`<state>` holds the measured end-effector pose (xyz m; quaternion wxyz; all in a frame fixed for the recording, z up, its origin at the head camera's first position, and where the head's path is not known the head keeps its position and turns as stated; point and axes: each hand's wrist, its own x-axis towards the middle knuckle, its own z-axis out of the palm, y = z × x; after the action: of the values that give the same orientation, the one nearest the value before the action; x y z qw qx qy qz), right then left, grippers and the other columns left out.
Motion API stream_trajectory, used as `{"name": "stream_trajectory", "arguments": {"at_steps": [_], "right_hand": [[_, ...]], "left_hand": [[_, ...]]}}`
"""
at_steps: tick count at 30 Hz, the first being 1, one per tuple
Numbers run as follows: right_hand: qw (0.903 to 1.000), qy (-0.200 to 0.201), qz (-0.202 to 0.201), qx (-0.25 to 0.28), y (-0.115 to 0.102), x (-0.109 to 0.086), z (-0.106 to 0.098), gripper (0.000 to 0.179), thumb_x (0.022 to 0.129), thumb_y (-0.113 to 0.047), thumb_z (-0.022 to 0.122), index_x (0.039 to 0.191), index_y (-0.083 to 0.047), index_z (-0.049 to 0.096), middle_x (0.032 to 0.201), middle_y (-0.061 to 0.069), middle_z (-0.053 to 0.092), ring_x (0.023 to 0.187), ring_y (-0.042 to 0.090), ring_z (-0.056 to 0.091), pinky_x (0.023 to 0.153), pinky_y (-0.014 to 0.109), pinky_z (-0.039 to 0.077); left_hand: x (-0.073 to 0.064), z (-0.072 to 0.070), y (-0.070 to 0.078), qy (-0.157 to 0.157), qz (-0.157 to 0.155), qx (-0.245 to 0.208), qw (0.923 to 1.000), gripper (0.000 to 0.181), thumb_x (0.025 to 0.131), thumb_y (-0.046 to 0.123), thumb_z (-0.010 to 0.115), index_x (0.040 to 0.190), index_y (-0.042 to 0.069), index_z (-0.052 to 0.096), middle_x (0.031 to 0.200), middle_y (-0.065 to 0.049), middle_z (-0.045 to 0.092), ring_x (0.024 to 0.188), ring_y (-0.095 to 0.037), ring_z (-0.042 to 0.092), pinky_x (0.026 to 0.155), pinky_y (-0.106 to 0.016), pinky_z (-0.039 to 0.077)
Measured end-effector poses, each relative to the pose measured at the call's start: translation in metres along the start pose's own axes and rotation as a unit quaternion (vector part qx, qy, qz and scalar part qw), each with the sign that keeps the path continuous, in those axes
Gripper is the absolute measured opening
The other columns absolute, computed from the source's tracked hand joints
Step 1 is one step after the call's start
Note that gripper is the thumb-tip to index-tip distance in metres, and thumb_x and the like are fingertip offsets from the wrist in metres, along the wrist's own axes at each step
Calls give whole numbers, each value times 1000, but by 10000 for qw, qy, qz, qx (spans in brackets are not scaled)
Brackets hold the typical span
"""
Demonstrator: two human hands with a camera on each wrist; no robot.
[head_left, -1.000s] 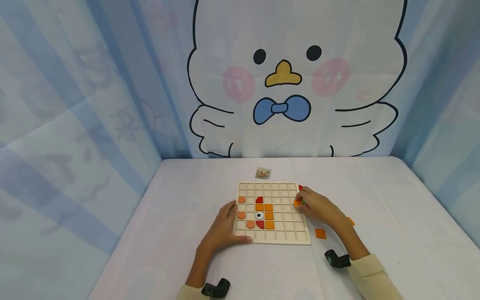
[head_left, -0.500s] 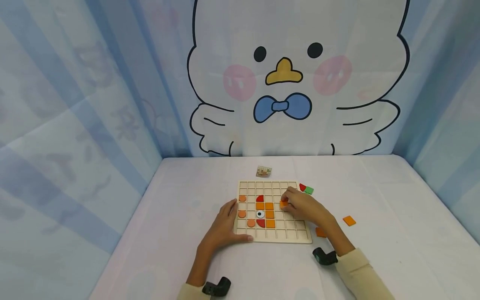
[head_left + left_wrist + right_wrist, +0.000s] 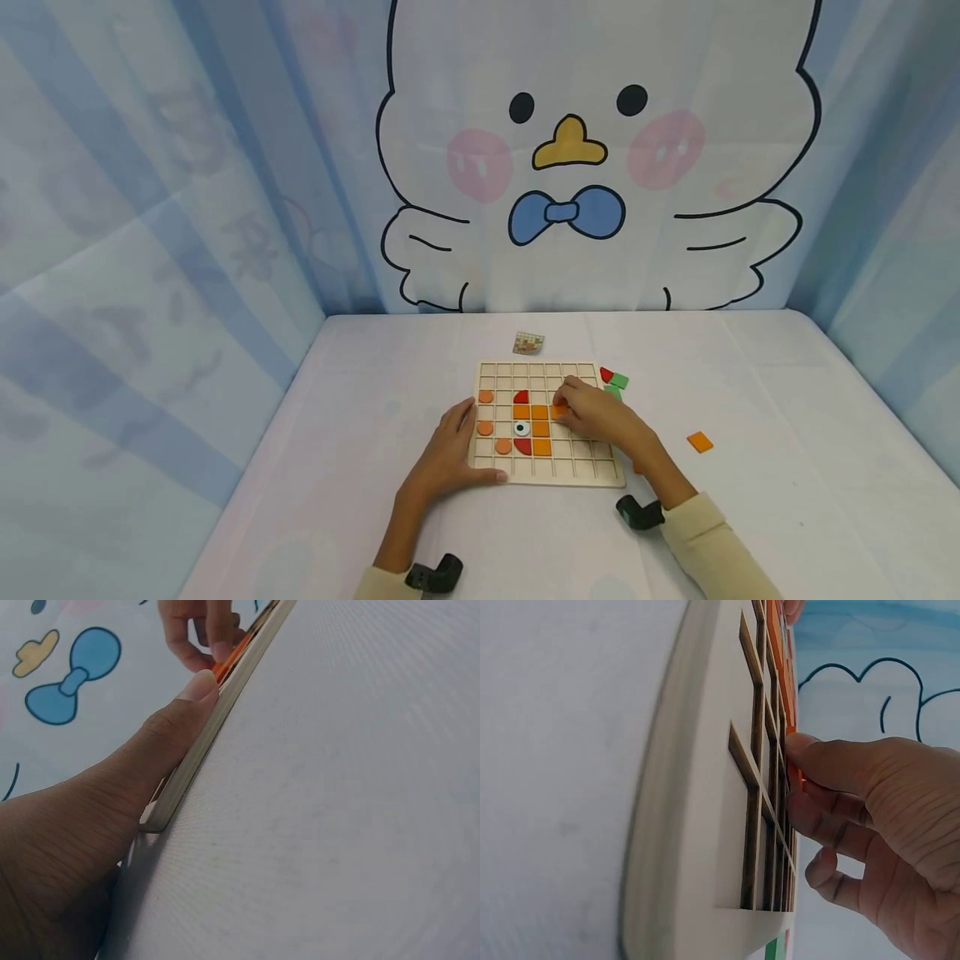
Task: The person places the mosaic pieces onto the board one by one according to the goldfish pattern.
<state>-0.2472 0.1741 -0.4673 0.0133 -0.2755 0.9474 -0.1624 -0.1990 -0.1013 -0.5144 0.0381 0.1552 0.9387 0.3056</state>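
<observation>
A wooden grid board (image 3: 577, 475) lies on the table. My left hand (image 3: 442, 454) holds its near left corner, fingers along the left edge and thumb (image 3: 199, 686) on the front rim. Over the board's middle, my right hand (image 3: 600, 412) pinches an orange square tile (image 3: 795, 761) between thumb and fingers, at a cell just right of a placed orange tile (image 3: 539, 412). More orange squares, a white eye tile (image 3: 521, 428), two red quarter-round tiles (image 3: 522, 447) and several peach round tiles (image 3: 503, 447) sit in the cells.
Right of the board lie a red piece (image 3: 607, 375), green tiles (image 3: 619, 381) and a loose orange tile (image 3: 700, 442). Another orange piece (image 3: 637, 468) is mostly hidden by my right forearm. A small patterned card (image 3: 528, 342) lies behind the board.
My right hand has carried the orange tile leftward from the board's right edge to beside the placed orange tiles. Green and red pieces it covered now show. The left hand stays put.
</observation>
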Motion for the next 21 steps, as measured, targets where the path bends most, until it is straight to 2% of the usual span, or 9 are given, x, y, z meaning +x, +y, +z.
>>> {"name": "stream_trajectory", "arguments": {"at_steps": [9,21], "right_hand": [[9998,-122,173,-56,-4,1,0,25,91,-22,70,108,-6,65,104,3,57,81,13,55,78,31,54],[9999,-47,130,-35,-1,2,3,24,89,-22,72,106,-7,66,103,2,57,81,13,54,78,30,54]], "left_hand": [[0,0,1,7,32,26,10000,124,65,69,77,157,10,19,162,-9,18,149,-27,21,118,-49,29],[-1,0,1,8,49,34,10000,124,65,70,76,157,11,18,162,-8,17,149,-26,20,118,-48,29]]}}
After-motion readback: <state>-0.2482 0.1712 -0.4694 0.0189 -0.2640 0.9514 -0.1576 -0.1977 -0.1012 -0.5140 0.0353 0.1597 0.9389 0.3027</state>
